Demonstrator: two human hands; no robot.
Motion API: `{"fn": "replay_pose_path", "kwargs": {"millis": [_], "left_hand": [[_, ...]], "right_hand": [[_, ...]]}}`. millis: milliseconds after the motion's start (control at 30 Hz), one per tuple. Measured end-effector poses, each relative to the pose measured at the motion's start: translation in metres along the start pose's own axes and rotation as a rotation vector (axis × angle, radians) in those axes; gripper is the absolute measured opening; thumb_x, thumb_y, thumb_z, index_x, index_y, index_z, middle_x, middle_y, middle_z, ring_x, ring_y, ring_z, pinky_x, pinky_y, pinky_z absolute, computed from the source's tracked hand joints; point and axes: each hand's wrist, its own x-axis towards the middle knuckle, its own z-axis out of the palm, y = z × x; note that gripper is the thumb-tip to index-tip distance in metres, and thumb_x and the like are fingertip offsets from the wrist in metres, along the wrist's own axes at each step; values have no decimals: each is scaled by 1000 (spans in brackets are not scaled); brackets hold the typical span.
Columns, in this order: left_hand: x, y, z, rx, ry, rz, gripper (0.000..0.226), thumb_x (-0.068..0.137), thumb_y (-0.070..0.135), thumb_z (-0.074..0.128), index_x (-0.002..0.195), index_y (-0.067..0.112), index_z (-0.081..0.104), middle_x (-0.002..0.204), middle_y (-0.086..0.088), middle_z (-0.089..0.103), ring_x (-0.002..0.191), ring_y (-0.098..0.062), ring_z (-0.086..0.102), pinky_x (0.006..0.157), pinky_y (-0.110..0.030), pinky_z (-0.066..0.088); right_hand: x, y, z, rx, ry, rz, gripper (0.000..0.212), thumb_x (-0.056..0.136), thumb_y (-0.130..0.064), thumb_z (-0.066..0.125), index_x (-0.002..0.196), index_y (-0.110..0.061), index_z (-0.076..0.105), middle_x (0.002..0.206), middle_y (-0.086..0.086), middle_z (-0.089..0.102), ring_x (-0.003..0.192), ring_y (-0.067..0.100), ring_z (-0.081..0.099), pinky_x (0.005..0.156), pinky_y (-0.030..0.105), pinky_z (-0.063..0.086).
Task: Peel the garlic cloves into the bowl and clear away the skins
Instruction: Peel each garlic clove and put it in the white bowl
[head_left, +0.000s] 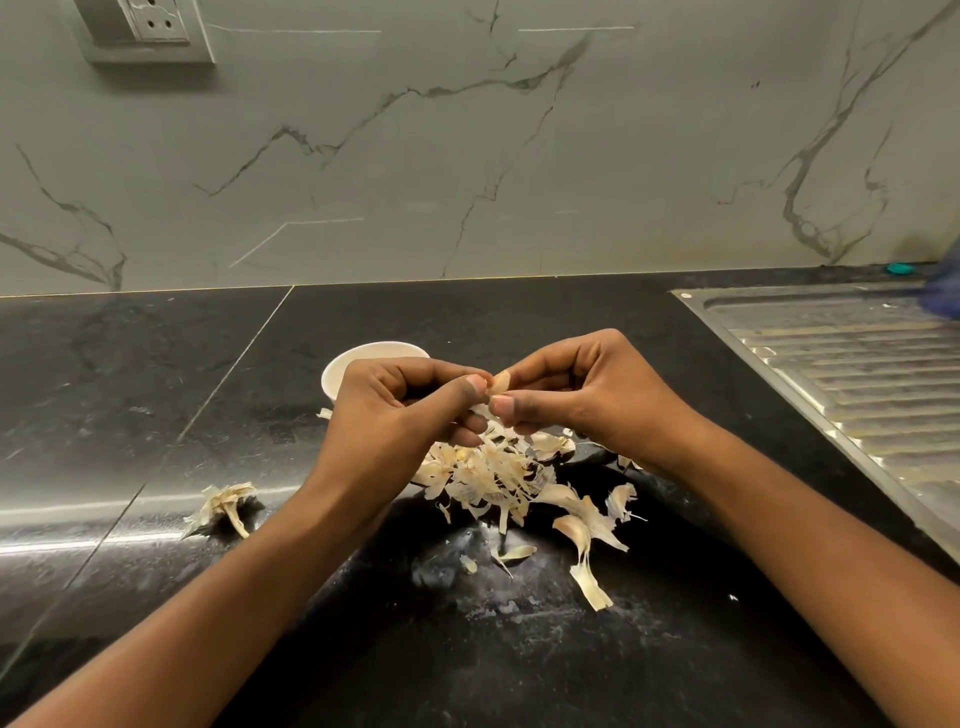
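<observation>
In the head view, a garlic clove (500, 383) is held above the black counter (156, 389), pinched from both sides. It is gripped by the left hand (405, 410) between thumb and forefinger, with the other fingers curled under. The same clove is pinched by the right hand (587, 400), whose thumb tip is set against its lower edge. The two hands are brought together so that the thumbs nearly touch. A white bowl (353, 364) is seen just behind the left hand and is partly hidden by it; what lies inside cannot be told. A heap of skins (493, 478) is spread on the counter directly below the hands, with looser strips scattered toward the near right. A separate husk (226, 504) is left well apart on the left. A ribbed steel drainboard (857, 374) is set into the counter at the right. A veined wall (467, 156) with a socket (150, 26) is seen behind.
</observation>
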Motion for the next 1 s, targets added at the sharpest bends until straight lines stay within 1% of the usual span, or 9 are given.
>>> {"fn": "replay_pose_path", "kwargs": {"millis": [67, 167, 300, 400, 500, 600, 767, 867, 1000], "left_hand": [[0, 1, 0, -6, -2, -17, 11, 94, 9, 74, 99, 2, 81, 83, -18, 78, 71, -25, 73, 68, -29, 63], [0, 3, 1, -10, -4, -24, 11, 92, 11, 76, 98, 4, 82, 84, -18, 79, 72, -27, 74, 69, -28, 63], [-1, 4, 0, -5, -11, -29, 11, 91, 12, 76, 97, 5, 82, 87, -17, 80, 75, -28, 75, 71, -29, 63], [-2, 3, 2, 6, -24, -35, 13, 92, 12, 76, 99, 3, 82, 89, -15, 80, 77, -29, 74, 72, -31, 63], [-2, 2, 2, 24, 4, -32, 11, 91, 10, 77, 97, 2, 82, 84, -18, 78, 73, -29, 72, 69, -30, 62], [-1, 3, -1, 41, 30, -48, 7, 90, 6, 78, 94, 2, 82, 78, -19, 77, 68, -28, 72, 67, -29, 63], [-1, 4, 1, 86, 8, -55, 4, 89, 2, 78, 88, 3, 82, 75, -18, 77, 65, -24, 72, 65, -28, 63], [-2, 4, 1, 123, 9, -47, 6, 89, -1, 78, 87, 3, 82, 73, -16, 77, 63, -23, 72, 64, -28, 63], [-1, 4, 0, 137, 1, -67, 8, 90, -1, 76, 88, 3, 82, 73, -16, 77, 63, -22, 73, 64, -26, 63]], "right_hand": [[1, 3, 1, -62, 30, -46, 28, 85, -15, 85, 111, -5, 81, 100, 7, 83, 92, 25, 80, 83, 37, 67], [1, 6, 1, -179, 36, -154, 27, 88, -15, 84, 113, -7, 81, 105, 2, 83, 96, 17, 80, 86, 35, 65], [1, 9, 3, -281, 86, -291, 29, 89, -13, 84, 118, -8, 80, 111, 0, 81, 101, 11, 79, 89, 33, 65], [2, 10, 4, -324, 103, -327, 30, 89, -14, 83, 119, -9, 79, 111, 0, 81, 100, 10, 79, 87, 34, 66], [2, 9, 2, -386, 76, -362, 28, 90, -14, 84, 117, -11, 80, 107, -2, 82, 95, 8, 79, 83, 33, 66], [3, 10, 1, -472, 76, -426, 28, 89, -17, 86, 115, -12, 82, 107, -2, 81, 96, 7, 78, 83, 31, 65], [5, 10, 0, -584, 64, -521, 22, 91, -17, 84, 113, -14, 83, 110, -4, 80, 97, 5, 76, 85, 29, 64], [4, 9, 0, -613, 31, -528, 21, 92, -18, 82, 114, -15, 83, 110, -3, 79, 98, 6, 76, 84, 30, 64], [6, 10, -3, -583, 30, -513, 22, 91, -16, 84, 112, -15, 83, 106, -4, 79, 95, 9, 76, 81, 33, 64]]}}
